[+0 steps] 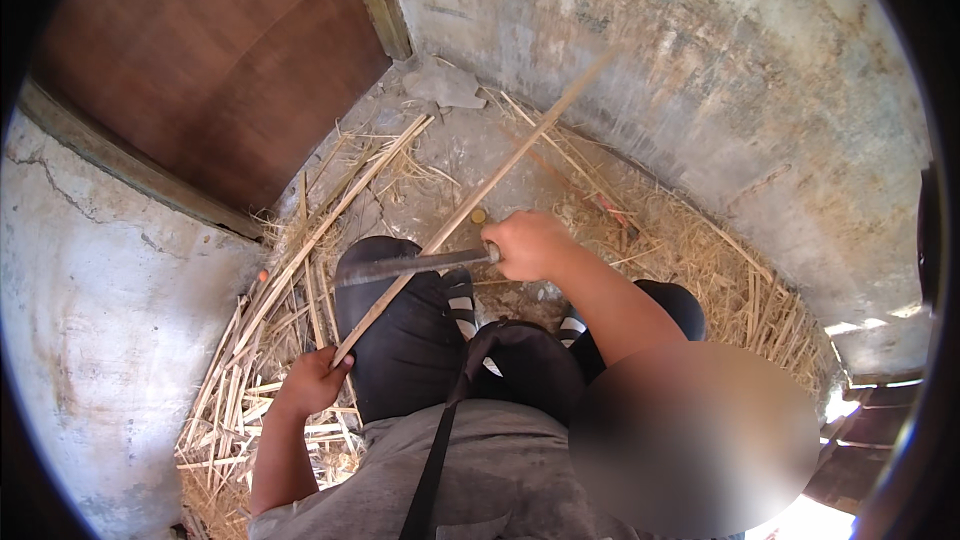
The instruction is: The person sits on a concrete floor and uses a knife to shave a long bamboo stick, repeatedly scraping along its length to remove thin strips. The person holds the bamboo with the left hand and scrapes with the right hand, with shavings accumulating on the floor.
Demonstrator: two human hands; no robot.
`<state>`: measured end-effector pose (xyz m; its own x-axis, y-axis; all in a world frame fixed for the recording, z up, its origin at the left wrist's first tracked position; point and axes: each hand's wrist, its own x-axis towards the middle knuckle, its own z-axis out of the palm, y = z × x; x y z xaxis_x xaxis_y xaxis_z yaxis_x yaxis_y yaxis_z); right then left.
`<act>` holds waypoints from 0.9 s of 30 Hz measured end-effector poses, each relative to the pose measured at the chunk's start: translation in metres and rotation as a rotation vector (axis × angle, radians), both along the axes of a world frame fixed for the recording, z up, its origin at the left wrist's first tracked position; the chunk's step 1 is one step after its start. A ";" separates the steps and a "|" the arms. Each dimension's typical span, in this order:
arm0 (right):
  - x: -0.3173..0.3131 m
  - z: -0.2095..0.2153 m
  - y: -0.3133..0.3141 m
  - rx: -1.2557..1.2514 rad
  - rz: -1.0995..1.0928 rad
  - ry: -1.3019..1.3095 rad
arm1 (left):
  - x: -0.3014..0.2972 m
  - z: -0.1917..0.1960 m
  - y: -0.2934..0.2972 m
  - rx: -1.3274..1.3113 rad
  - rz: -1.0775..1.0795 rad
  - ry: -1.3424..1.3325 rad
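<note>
A long, pale split-bamboo strip point(500, 172) slants from my left knee up toward the right wall, its far end smeared by motion. My left hand point(317, 381) is closed around its near end. In my right hand point(530, 246) is the handle of a long-bladed knife point(395, 267), gripped in a fist. The dark blade points left and crosses the strip above my left thigh. Whether its edge bites into the wood, I cannot tell. My knees are bent, and striped footwear point(461, 302) shows between them.
Split strips point(240, 410) lie heaped along the left side, with more strips and shavings point(740, 315) by the right wall point(700, 70). A brown panel point(210, 50) in a wooden frame stands far left. A flat stone point(443, 85) sits in the far corner. A blurred oval covers the lower right.
</note>
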<state>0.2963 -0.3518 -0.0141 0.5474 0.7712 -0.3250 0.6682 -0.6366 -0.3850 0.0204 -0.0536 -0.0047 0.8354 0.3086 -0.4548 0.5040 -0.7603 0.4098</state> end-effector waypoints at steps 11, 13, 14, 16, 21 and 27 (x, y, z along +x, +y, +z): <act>0.052 -0.066 -0.039 0.208 -0.358 0.040 | 0.006 0.004 0.006 0.060 -0.057 0.034; 0.018 -0.029 -0.012 0.128 -0.178 0.020 | 0.005 0.003 0.012 0.024 -0.044 0.062; 0.009 -0.017 -0.007 0.088 -0.089 0.006 | 0.005 0.001 0.014 0.005 -0.040 0.072; 0.017 -0.026 -0.014 0.132 -0.094 0.045 | 0.005 -0.006 0.016 -0.012 -0.086 0.006; 0.071 -0.078 -0.053 0.310 -0.539 0.088 | 0.009 0.000 0.005 -0.051 0.008 0.069; 0.022 -0.031 -0.013 0.142 -0.247 -0.040 | 0.013 0.009 0.004 0.001 -0.047 0.111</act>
<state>0.3180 -0.3646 -0.0450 0.7345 0.6492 -0.1974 0.5164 -0.7235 -0.4582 0.0331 -0.0498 0.0046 0.7932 0.2710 -0.5453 0.5104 -0.7843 0.3527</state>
